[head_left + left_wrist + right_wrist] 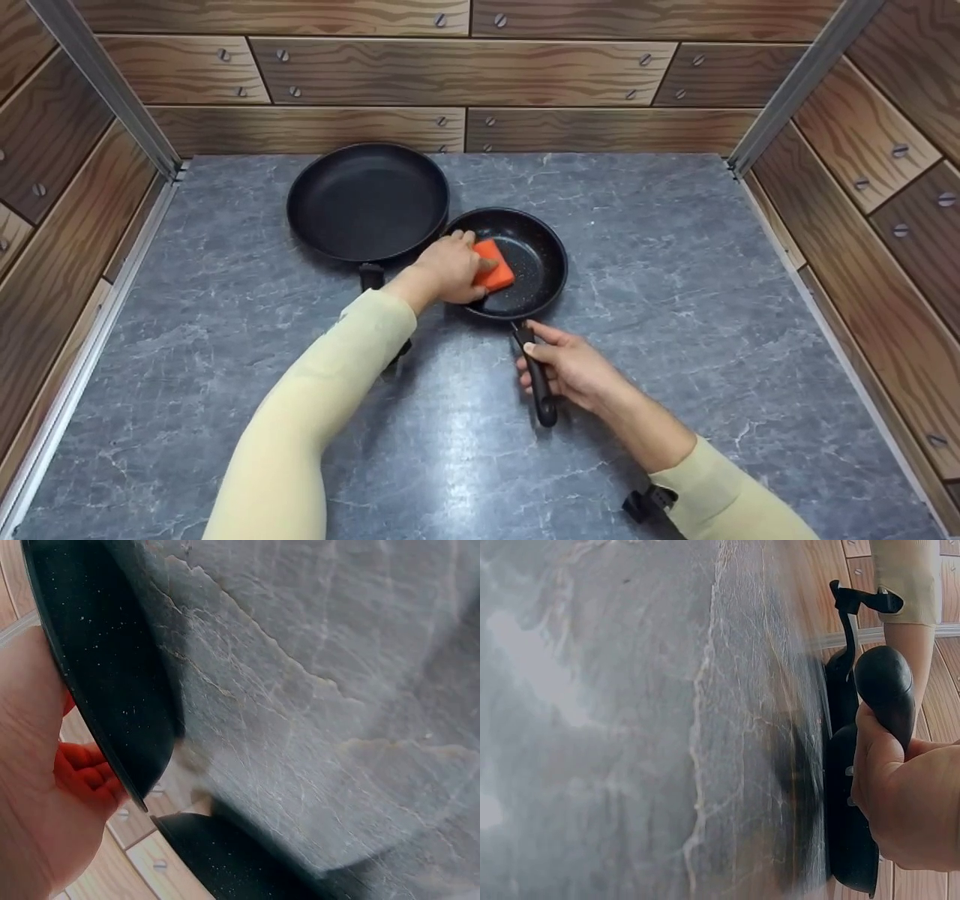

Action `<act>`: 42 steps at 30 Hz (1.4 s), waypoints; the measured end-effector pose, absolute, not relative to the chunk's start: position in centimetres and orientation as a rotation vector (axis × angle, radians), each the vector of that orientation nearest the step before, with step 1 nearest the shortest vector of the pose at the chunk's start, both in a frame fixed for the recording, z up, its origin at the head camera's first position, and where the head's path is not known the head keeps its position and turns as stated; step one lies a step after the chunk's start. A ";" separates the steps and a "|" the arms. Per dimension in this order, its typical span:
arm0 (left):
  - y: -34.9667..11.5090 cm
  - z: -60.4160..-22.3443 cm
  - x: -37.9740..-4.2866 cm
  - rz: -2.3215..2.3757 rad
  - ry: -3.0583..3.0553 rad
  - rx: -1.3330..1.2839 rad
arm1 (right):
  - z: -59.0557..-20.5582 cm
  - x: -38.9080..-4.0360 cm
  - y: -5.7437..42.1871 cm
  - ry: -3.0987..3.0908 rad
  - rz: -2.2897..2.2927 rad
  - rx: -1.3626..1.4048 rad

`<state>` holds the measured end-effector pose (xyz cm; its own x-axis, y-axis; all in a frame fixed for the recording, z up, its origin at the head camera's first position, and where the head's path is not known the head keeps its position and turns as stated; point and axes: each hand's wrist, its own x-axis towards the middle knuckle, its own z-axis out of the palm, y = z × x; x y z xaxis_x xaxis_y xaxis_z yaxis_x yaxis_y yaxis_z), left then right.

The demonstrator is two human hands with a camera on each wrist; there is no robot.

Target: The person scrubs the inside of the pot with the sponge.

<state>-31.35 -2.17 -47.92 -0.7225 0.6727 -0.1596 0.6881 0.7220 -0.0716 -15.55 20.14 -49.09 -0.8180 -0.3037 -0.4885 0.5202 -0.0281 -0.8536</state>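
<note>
A small black speckled frying pan (540, 259) lies on the grey marbled table. Inside it, my left hand (448, 268) holds an orange sponge (495, 268) against the left part of the pan's bottom. In the left wrist view, the curled fingers of the left hand (52, 787) show beyond the pan's rim (112, 675); the sponge is mostly hidden there. My right hand (574, 367) grips the small pan's black handle (541, 390) near the pan. From the right wrist, the handle's rounded end (885, 679) rises past the right hand (907, 795).
A larger black frying pan (367, 202) lies behind and to the left, close beside the small one. Its handle (371, 276) points toward me, partly covered by the left forearm. Wood-patterned panels (465, 71) with metal corner posts enclose the table (660, 225).
</note>
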 end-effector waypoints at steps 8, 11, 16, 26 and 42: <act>-2.5 -48.0 -30.5 0.016 2.755 1.114 | -49.2 -15.5 20.2 1.696 -1.886 0.226; -2.4 -47.9 -30.2 0.060 2.738 1.124 | -49.2 -15.6 20.3 1.696 -1.885 0.220; -2.1 -47.7 -29.8 0.096 2.711 1.147 | -49.3 -15.7 20.2 1.691 -1.886 0.221; -0.7 -47.6 -29.4 0.183 2.679 1.232 | -49.2 -15.9 20.0 1.693 -1.870 0.219; 0.6 -48.4 -29.9 0.259 2.695 1.236 | -49.0 -16.0 20.5 1.690 -1.837 0.199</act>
